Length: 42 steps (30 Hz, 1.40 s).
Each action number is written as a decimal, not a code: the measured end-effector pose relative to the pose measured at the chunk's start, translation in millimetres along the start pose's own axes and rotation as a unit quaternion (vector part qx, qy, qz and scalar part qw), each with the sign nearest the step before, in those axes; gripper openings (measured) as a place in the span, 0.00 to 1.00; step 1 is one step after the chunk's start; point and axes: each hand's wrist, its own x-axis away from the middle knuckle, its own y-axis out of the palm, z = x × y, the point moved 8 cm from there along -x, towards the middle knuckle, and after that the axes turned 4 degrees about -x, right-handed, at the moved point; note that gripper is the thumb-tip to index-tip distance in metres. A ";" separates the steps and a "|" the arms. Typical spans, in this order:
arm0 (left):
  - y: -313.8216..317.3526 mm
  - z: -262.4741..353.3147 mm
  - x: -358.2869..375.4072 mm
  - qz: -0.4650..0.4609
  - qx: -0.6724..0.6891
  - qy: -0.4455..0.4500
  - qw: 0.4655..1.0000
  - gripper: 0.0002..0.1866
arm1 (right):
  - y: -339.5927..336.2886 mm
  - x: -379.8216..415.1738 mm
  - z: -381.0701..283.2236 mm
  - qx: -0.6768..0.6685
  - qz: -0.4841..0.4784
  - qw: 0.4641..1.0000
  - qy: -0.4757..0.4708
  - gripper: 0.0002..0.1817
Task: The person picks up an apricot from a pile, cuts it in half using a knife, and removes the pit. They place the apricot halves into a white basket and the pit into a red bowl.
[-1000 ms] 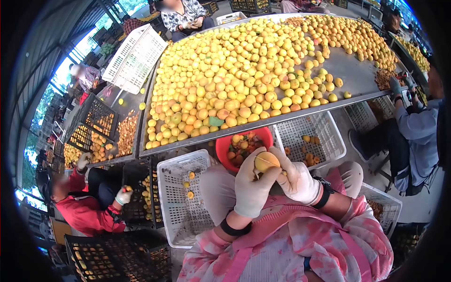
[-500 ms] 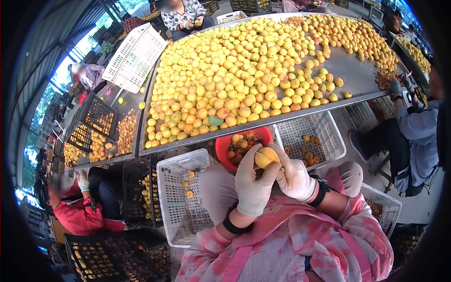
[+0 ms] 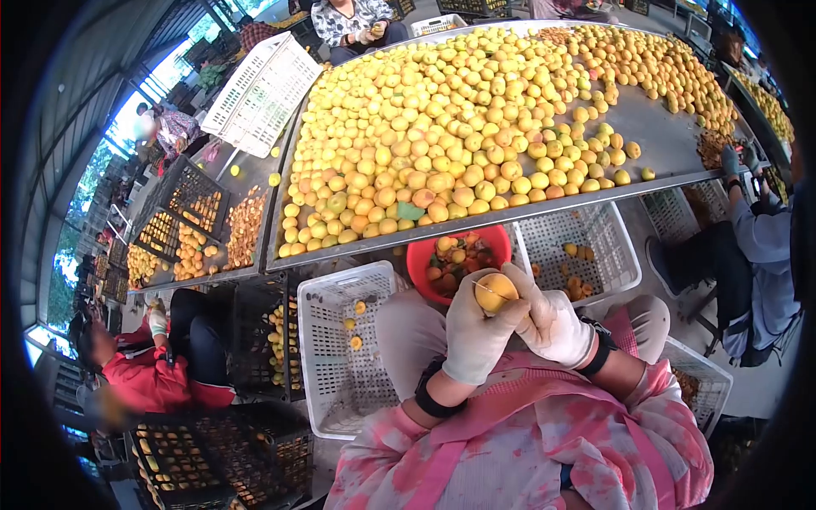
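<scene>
My left hand, in a pale work glove, is closed around a yellow apricot above my lap. A thin, light, blade-like line lies across the fruit, leading toward my right hand. That gloved hand is closed too, its fingers against the left hand; the slim tool's handle is hidden inside it. Just beyond the hands, a red bowl contains apricot pieces. White crates stand on either side: the left one has a few pieces in it, and the right one has some halves.
A metal table heaped with apricots spans the front, its edge just past the bowl. A tilted white crate stands at its left. Black crates are at lower left. Co-workers sit left, right and across the table.
The apricot has turned in my left hand, and the thin line now crosses its right side. The whole view has shifted slightly to the right.
</scene>
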 end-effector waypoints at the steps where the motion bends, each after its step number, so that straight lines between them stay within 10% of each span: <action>1: -1.4 0.2 0.2 0.006 -0.021 0.009 1.000 0.29 | 2.0 0.1 0.4 0.002 -0.032 0.999 0.020 0.34; 17: 8.0 3.7 20.3 -0.073 -0.108 0.149 0.980 0.29 | -5.1 22.2 -5.0 -0.065 -0.190 0.978 0.058 0.34; 23: 21.1 26.2 8.3 -0.126 -0.104 0.129 0.978 0.23 | -14.2 27.0 6.6 -0.108 -0.113 0.986 0.056 0.33; 34: 29.6 -47.9 16.3 -0.186 -0.007 -0.166 0.968 0.18 | -2.3 48.2 38.6 0.000 -0.059 0.996 0.068 0.32; 42: 40.1 -78.3 36.6 -0.317 0.094 -0.371 0.868 0.20 | -2.9 66.7 50.6 -0.081 -0.107 0.983 0.129 0.27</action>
